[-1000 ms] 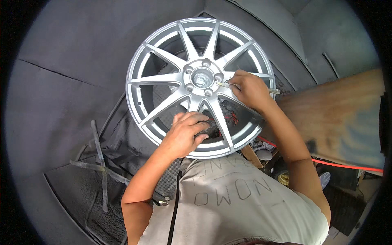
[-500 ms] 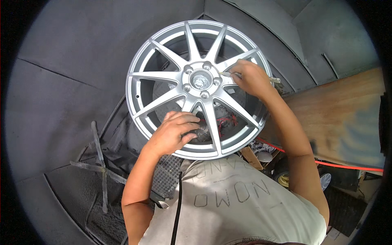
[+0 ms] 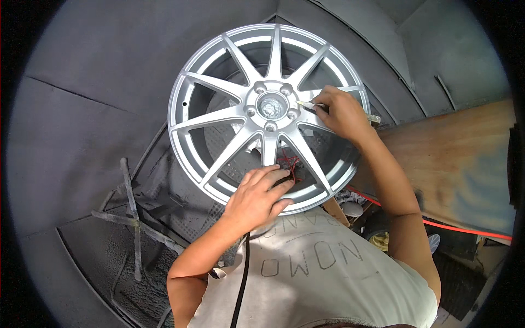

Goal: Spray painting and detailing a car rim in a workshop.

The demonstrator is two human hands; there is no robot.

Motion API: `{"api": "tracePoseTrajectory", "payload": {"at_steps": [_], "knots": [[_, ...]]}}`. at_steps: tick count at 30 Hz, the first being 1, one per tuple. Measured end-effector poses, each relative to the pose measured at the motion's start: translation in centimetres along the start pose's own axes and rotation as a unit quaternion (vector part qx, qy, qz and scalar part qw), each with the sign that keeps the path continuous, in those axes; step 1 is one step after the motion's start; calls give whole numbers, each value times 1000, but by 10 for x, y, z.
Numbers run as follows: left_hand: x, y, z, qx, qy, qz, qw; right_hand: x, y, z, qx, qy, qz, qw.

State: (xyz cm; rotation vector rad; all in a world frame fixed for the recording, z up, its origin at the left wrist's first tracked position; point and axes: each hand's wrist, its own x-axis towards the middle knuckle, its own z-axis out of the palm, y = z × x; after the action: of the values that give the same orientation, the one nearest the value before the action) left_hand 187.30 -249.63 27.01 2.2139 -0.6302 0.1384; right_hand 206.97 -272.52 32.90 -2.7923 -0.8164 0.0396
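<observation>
A silver multi-spoke car wheel rim (image 3: 286, 146) lies face up in front of me, with lug holes around its centre bore. My left hand (image 3: 258, 198) rests over its near edge beside the nearest spoke. The fingers are stretched forward and the thumb is apart; nothing shows in its grasp. At the right of the hub, my right hand (image 3: 342, 113) is closed in a pinch on a slim pale-tipped tool (image 3: 306, 104). The tool's tip points at the hub face by the lug holes, and its flat end sticks out behind the hand. Its exact kind is unclear.
Dark grey panels surround the wheel. A crossed metal stand (image 3: 135, 221) is at the lower left. To the right are a brown board (image 3: 437, 158) and a red hose (image 3: 465, 227). A black cord (image 3: 242, 279) hangs over my pale shirt. Red wires (image 3: 292, 164) show through the spokes.
The wheel rim has turned clockwise, its left side moving away from me. My left hand has shifted right and nearer me. My right hand has moved slightly, still pinching the slim tool.
</observation>
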Motion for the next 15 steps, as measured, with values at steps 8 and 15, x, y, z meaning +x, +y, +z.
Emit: {"api": "tracePoseTrajectory", "payload": {"at_steps": [8,15], "knots": [[0,1,1,23,4,-14,1000,-2,5,4,5,-51,-23,998],[1,-1,0,25,-2,-13,1000,-3,1,4,3,-56,-26,998]]}}
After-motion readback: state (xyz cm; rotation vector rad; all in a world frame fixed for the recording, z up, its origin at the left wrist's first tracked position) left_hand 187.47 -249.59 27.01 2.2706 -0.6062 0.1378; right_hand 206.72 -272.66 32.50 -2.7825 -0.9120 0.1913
